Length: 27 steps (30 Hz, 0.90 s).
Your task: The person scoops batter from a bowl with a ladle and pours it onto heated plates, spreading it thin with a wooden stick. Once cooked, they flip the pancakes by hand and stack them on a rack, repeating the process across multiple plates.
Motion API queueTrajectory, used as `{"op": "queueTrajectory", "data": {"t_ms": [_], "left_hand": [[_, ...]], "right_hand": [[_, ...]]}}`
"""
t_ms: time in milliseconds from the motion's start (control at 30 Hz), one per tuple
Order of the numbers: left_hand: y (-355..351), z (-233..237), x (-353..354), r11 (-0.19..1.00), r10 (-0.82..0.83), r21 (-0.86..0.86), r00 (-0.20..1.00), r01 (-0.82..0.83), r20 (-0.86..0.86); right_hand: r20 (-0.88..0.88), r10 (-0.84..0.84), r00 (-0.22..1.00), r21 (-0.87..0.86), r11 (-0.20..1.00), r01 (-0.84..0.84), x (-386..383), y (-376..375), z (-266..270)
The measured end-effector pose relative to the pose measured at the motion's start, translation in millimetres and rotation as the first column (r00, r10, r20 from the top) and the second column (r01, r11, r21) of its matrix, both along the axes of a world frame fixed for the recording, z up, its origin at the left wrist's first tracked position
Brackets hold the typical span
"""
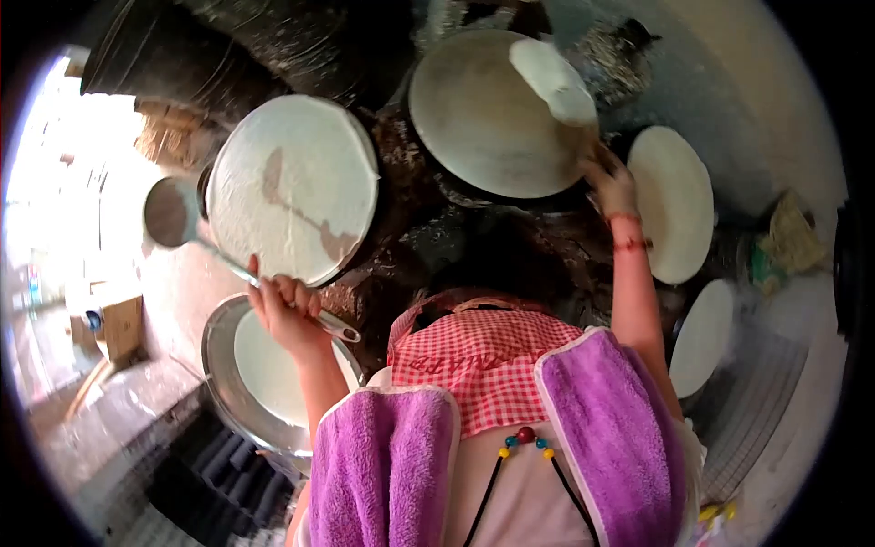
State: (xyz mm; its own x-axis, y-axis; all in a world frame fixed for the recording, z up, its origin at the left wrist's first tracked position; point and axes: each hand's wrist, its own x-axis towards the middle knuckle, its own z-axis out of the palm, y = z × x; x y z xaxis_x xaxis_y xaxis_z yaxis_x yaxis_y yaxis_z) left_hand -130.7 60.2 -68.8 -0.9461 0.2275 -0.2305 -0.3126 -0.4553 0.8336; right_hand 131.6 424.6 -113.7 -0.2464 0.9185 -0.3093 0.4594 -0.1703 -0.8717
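Observation:
My left hand [287, 314] is closed round the handle of a metal ladle [171, 211], whose bowl hangs beyond the left edge of a round griddle covered with a white sheet [301, 182]. The ladle's shadow falls on that sheet. My right hand [611, 182], with red bands at the wrist, is at the lower right rim of a second round griddle [492, 118]. A white patch of batter or cloth [551, 80] lies on its upper right part. Whether the right fingers hold anything is too blurred to tell.
A metal pot [219, 365] of white liquid stands at lower left, beside dark cylindrical blocks [219, 479]. Two white rounds [670, 205] [702, 337] are on the right. A cardboard box [118, 326] is far left, and dark barrels [191, 64] stand at the top left.

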Motion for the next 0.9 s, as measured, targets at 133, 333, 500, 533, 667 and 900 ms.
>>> {"op": "queueTrajectory", "data": {"t_ms": [133, 333, 500, 533, 667, 900], "left_hand": [[-51.5, -7.6, -9.9, 0.992, 0.114, -0.036, 0.985, -0.12, -0.127], [-46.3, -2.2, 9.4, 0.972, 0.226, -0.058, 0.974, -0.227, -0.019], [-37.3, 1.1, 43.4, 0.967, 0.196, -0.149, 0.977, -0.207, -0.083], [-33.7, -1.9, 46.3, 0.964, 0.201, -0.161, 0.976, -0.212, -0.083], [-10.5, 10.7, 52.6, 0.979, 0.191, -0.041, 0.974, -0.197, -0.122], [33.5, 29.1, 94.6, 0.982, 0.162, -0.066, 0.972, -0.175, -0.17]], "right_hand": [[0.008, 0.019, 1.0, -0.017, 1.0, -0.019, -1.7, -17.8, -77.2], [0.15, 0.115, 0.982, -0.091, 0.991, -0.102, -27.3, 1.5, -1.4], [-0.129, -0.068, 0.989, -0.132, 0.99, 0.051, -19.1, -37.6, -22.1], [-0.235, 0.055, 0.971, 0.168, 0.986, -0.015, -26.6, -19.1, -92.2], [-0.322, 0.164, 0.932, -0.233, 0.941, -0.246, -12.4, -9.3, 3.2], [-0.319, 0.192, 0.928, -0.329, 0.896, -0.298, -14.7, 3.7, -18.1]]}}
